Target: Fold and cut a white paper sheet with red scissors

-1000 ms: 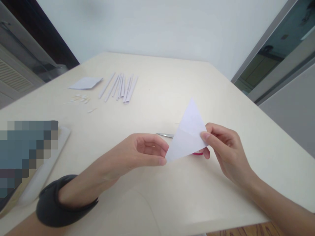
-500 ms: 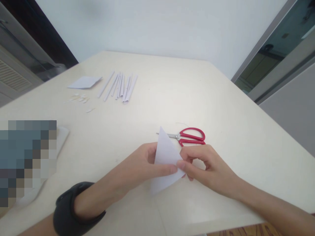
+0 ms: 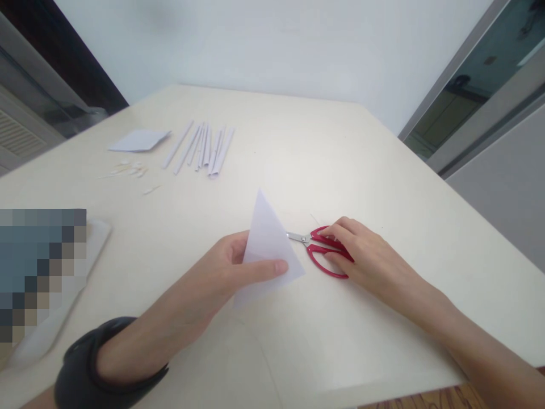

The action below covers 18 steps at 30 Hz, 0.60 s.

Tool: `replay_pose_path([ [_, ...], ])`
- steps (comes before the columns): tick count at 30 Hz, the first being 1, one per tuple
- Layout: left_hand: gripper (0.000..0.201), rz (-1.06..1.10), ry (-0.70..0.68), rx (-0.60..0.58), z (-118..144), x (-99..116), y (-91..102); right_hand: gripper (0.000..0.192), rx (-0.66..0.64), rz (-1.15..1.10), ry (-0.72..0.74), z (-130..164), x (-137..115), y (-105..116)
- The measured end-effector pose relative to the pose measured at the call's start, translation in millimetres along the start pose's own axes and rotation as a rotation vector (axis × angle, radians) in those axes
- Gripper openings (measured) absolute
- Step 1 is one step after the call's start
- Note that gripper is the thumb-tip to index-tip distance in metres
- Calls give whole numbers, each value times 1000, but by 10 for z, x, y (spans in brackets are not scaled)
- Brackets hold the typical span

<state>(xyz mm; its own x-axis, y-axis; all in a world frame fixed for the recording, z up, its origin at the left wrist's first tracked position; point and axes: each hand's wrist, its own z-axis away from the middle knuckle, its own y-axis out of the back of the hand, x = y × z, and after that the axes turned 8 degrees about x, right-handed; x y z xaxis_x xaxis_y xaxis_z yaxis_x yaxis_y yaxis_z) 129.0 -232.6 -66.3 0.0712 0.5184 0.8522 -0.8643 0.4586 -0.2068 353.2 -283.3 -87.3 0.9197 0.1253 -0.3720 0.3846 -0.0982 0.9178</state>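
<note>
While our left hand (image 3: 232, 270) holds a white paper triangle (image 3: 267, 224) in the head view, our right hand (image 3: 361, 253) rests over a pair of red-handled scissors (image 3: 315, 248) at three o'clock from it. The left thumb lies flat across the triangle's near face; the left fingers pass behind the sheet, where we cannot see them. The triangle stands tilted just above the tabletop (image 3: 383, 187), its sharpest corner pointing to twelve o'clock and another corner towards four.

Our right hand is half curled, with thumb and fingers apart and touching the red handles. We cannot tell whether it has a firm grip on them. The scissors lie with their blades towards nine o'clock, the tip hidden behind the paper. A thin pale strand (image 3: 315, 218) lies just beyond the handles.

At about eleven o'clock from the triangle, we see a row of white paper rolls (image 3: 207, 147), and at ten o'clock a folded white sheet (image 3: 140, 140). Small pale scraps (image 3: 135, 166) lie loosely just on our side of that sheet. At nine o'clock, a blurred-out patch (image 3: 38, 267) covers something lying on a white slab (image 3: 97, 238). We wear a broad black band (image 3: 76, 363) on the left wrist, at eight o'clock. A pale wall (image 3: 276, 45) rises at twelve, behind the table.
</note>
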Motion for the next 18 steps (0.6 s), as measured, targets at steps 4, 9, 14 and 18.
replay_pose_path([
  [4,13,29,-39,20,3,-11,11,15,-55,-200,-162,0,-46,90],
  [9,23,51,-79,50,43,2,12,10,-323,-938,-332,-19,-79,218],
  [14,24,44,-169,160,61,42,6,26,-371,-1330,-329,10,-127,140],
  [18,25,36,-237,219,72,51,6,47,-425,-1471,-233,49,-133,51],
])
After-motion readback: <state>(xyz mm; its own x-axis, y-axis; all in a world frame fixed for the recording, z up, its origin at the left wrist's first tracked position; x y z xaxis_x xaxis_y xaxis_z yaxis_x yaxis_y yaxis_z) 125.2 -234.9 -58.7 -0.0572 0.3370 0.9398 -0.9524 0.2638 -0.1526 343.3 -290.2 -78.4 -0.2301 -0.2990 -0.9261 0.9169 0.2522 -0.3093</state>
